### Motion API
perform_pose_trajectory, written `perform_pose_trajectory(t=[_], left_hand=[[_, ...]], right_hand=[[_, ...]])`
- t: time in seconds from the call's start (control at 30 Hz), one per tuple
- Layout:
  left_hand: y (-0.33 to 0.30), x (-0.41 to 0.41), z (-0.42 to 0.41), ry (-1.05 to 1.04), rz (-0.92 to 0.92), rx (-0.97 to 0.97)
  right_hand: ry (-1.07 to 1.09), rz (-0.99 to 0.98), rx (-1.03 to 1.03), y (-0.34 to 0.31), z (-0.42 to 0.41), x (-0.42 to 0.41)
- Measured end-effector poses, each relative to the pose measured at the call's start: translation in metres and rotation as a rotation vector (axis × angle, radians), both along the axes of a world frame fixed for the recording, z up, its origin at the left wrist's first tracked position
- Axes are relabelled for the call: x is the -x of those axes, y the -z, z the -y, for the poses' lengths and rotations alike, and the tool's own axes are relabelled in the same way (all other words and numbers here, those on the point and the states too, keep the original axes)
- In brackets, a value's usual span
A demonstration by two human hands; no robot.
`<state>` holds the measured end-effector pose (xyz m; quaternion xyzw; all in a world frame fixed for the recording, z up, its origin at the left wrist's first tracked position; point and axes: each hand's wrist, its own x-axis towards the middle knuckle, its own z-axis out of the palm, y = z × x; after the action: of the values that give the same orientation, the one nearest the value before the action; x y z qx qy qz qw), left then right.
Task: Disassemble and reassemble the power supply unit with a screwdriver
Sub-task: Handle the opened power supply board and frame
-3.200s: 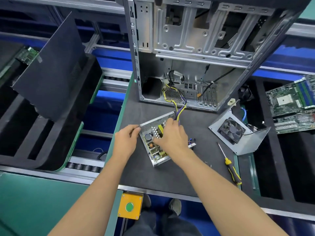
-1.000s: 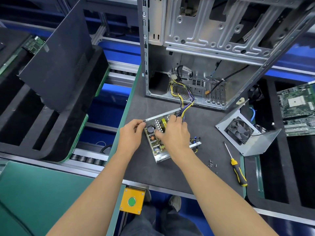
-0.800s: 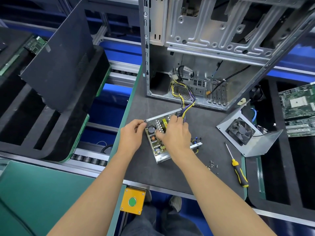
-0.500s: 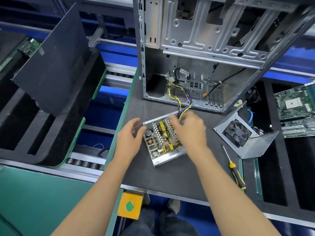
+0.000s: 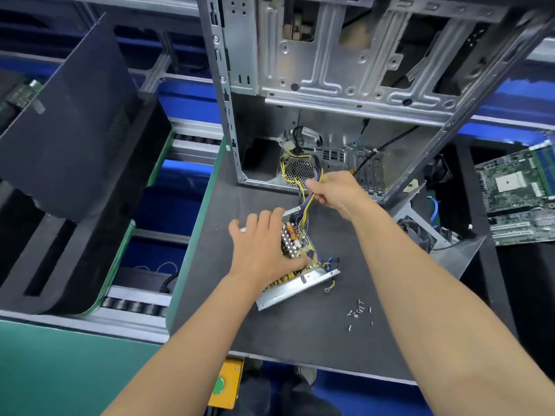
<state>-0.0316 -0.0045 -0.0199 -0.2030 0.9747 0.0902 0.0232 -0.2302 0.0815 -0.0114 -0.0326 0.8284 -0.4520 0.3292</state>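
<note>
The opened power supply unit (image 5: 300,283), a metal tray with a bare circuit board, lies on the dark work mat (image 5: 270,340). My left hand (image 5: 261,247) rests flat on top of its board, fingers spread. My right hand (image 5: 336,193) is above and behind it, gripping the bundle of yellow and purple cables (image 5: 309,199) that runs from the unit into the open computer case (image 5: 330,100). Several loose screws (image 5: 357,310) lie on the mat to the right of the unit. The screwdriver is hidden in this view.
The removed lid with the fan (image 5: 420,235) sits at the right, partly behind my right arm. Motherboards (image 5: 516,193) lie in a tray at far right. A black foam tray with a dark panel (image 5: 69,139) stands left. A yellow button box (image 5: 225,385) hangs below the mat's front edge.
My right hand left the board and moved up and back to grip the cable bundle. My left hand slid from the unit's left edge onto the board. The camera view shifted.
</note>
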Motion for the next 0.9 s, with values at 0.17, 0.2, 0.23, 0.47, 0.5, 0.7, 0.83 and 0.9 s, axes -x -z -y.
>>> perform_pose_trajectory(t=[0.17, 0.2, 0.23, 0.47, 0.5, 0.7, 0.83, 0.9], left_hand=[[0.007, 0.001, 0.0, -0.001, -0.089, 0.014], [0.008, 0.0, 0.0, 0.003, -0.104, 0.012], [0.008, 0.0, 0.001, 0.012, -0.116, 0.009], [0.007, -0.004, 0.007, 0.106, -0.095, -0.006], [0.006, -0.004, 0.008, 0.113, -0.084, -0.006], [0.004, -0.004, 0.009, 0.113, -0.063, -0.007], [0.005, -0.006, 0.01, 0.118, -0.084, -0.036], [0.004, -0.006, 0.011, 0.127, -0.071, -0.053]], right_hand=[[-0.22, -0.264, 0.012, -0.009, 0.022, -0.007], [-0.26, -0.267, -0.001, -0.01, 0.027, -0.007], [-0.304, -0.268, -0.023, -0.011, 0.03, -0.006], [-0.534, -0.227, -0.158, -0.014, 0.052, -0.008], [-0.517, -0.204, -0.138, -0.014, 0.051, -0.009], [-0.294, -0.132, -0.006, -0.025, 0.004, -0.014], [-0.286, -0.22, -0.094, -0.028, -0.061, -0.039], [-0.421, -0.123, -0.185, -0.021, -0.095, -0.058]])
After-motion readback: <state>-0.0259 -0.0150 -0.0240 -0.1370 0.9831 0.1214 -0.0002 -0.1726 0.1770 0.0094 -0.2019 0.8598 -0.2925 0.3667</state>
